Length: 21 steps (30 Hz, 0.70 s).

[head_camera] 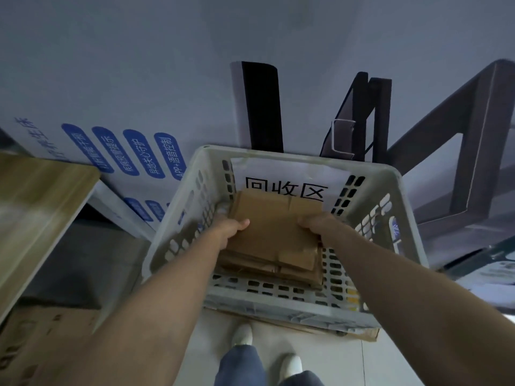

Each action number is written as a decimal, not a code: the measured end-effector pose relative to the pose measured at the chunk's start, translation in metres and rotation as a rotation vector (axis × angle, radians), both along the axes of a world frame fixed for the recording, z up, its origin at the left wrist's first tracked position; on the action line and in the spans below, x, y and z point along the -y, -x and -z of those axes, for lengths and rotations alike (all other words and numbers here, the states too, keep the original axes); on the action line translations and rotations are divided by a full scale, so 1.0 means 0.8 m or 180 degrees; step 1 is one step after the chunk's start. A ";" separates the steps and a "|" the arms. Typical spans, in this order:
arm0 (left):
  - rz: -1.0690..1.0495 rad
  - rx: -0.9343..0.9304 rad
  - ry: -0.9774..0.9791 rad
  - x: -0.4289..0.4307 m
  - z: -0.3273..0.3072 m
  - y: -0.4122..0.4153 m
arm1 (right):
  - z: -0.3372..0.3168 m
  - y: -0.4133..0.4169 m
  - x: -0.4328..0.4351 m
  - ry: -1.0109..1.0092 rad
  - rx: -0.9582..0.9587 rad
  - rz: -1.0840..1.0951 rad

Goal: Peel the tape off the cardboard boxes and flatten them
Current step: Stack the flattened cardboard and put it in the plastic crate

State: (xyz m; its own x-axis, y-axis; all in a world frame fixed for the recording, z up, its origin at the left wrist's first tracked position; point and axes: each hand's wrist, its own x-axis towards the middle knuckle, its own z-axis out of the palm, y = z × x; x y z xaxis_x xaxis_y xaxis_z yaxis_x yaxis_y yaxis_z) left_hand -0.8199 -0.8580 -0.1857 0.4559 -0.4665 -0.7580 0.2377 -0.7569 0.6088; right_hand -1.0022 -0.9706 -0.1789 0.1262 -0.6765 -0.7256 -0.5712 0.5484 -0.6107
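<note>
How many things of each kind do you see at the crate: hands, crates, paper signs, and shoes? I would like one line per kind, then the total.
Hands: 2, the left hand and the right hand, both gripping the top flattened cardboard
Crates: 1, the white crate
Paper signs: 1, the paper sign inside the crate
Shoes: 2, the left shoe and the right shoe
Total: 6

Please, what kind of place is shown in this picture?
Probably a storeroom or a recycling corner indoors. A white plastic crate bears a paper sign and holds flattened cardboard; a printed carton leans against the wall.
</note>
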 end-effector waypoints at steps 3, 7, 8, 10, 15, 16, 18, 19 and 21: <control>0.0142 0.0161 -0.0119 0.020 0.038 -0.013 | 0.037 -0.006 0.010 0.0201 -0.0168 -0.0185; 0.0249 0.0456 -0.0236 0.043 0.062 -0.023 | 0.069 -0.022 0.025 0.0367 -0.0719 -0.0367; 0.0288 0.0531 -0.0251 0.048 0.069 -0.025 | 0.077 -0.025 0.029 0.0402 -0.0779 -0.0363; 0.0430 0.0645 -0.0336 0.056 0.081 -0.030 | 0.092 -0.029 0.036 0.0346 -0.0644 -0.0297; 0.0764 0.1012 -0.0504 0.063 0.093 -0.033 | 0.097 -0.040 0.039 0.0264 -0.1035 -0.0256; 0.0808 0.1033 -0.0518 0.064 0.096 -0.035 | 0.101 -0.040 0.041 0.0272 -0.1155 -0.0144; 0.0906 0.1077 -0.0558 0.063 0.100 -0.037 | 0.106 -0.044 0.043 0.0332 -0.1264 0.0046; 0.0967 0.1146 -0.0581 0.062 0.101 -0.037 | 0.105 -0.046 0.042 0.0319 -0.1325 0.0110; 0.1122 0.1340 -0.0586 0.060 0.103 -0.036 | 0.107 -0.047 0.037 0.0389 -0.1510 0.0042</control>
State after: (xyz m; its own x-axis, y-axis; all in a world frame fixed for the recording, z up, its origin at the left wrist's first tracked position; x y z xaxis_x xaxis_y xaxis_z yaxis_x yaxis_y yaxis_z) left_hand -0.7909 -0.9063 -0.2678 0.5767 -0.5225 -0.6281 -0.2822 -0.8489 0.4470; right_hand -0.9648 -0.9999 -0.2643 -0.2083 -0.7596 -0.6162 -0.7954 0.4982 -0.3452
